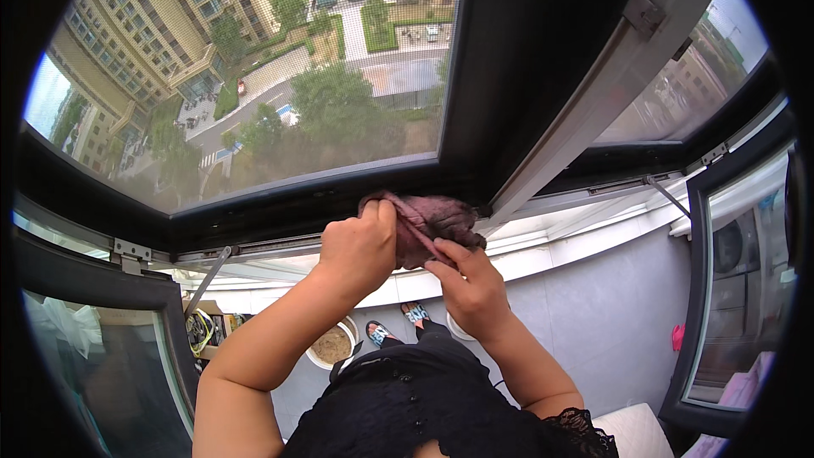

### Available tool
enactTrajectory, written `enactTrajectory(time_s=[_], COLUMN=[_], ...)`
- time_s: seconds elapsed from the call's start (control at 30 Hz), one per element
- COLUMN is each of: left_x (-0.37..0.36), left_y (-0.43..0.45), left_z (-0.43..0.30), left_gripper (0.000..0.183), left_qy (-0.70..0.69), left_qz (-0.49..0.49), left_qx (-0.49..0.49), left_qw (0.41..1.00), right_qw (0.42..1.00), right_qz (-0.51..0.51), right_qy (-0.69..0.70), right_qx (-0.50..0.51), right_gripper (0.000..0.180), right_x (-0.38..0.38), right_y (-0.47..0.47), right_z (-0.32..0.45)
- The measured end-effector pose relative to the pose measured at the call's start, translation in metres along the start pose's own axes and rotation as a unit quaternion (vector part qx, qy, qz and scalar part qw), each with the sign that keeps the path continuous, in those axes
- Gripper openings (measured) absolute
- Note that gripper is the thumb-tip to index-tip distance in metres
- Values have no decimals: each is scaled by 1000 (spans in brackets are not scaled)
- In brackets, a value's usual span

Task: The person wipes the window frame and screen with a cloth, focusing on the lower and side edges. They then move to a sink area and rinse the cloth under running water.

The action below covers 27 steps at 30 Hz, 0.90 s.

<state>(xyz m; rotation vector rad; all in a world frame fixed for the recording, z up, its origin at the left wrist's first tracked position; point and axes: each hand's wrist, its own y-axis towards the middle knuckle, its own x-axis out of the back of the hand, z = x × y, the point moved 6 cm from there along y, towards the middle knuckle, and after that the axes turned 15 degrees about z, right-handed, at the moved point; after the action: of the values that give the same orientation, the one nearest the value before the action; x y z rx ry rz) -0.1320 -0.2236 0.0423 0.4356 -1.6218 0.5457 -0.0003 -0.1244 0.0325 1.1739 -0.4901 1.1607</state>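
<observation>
A damp-looking pinkish-purple cloth (439, 219) with dark grimy patches is bunched between both my hands, at the lower corner of a black window frame (267, 203). My left hand (362, 238) grips its left edge, the fingers curled over a fold. On the other side my right hand (470, 280) pinches the lower right edge between thumb and fingers. Just right of the cloth, a pale metal upright (572, 102) meets the sill. An insect screen (331, 76) fills the frame beyond my hands.
Open window sashes stand at left (114, 305) and right (699, 305), each on a metal stay arm (210, 280). Below on the grey tiled floor (585, 305) are a white bucket of murky contents (332, 346), a box of odds and ends (213, 327) and a white padded item (636, 429).
</observation>
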Motion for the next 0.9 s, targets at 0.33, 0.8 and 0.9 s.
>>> enactTrajectory(time_s=[0.33,0.8,0.9], left_x=[-6,-6,7], left_y=[51,-68,-62], left_z=[-52,44,31], left_gripper=[26,40,38], left_qy=[-191,0,-26], left_qz=[-19,-140,-206], left_qx=[-144,41,-15], left_qw=[971,989,978], right_qw=[995,995,994], right_qz=[-59,29,-71], right_qy=[-32,-60,-56], right_qx=[-80,68,58], right_gripper=[29,40,32], right_x=[-5,-40,-25], right_y=[-14,28,23], right_z=[-15,21,13])
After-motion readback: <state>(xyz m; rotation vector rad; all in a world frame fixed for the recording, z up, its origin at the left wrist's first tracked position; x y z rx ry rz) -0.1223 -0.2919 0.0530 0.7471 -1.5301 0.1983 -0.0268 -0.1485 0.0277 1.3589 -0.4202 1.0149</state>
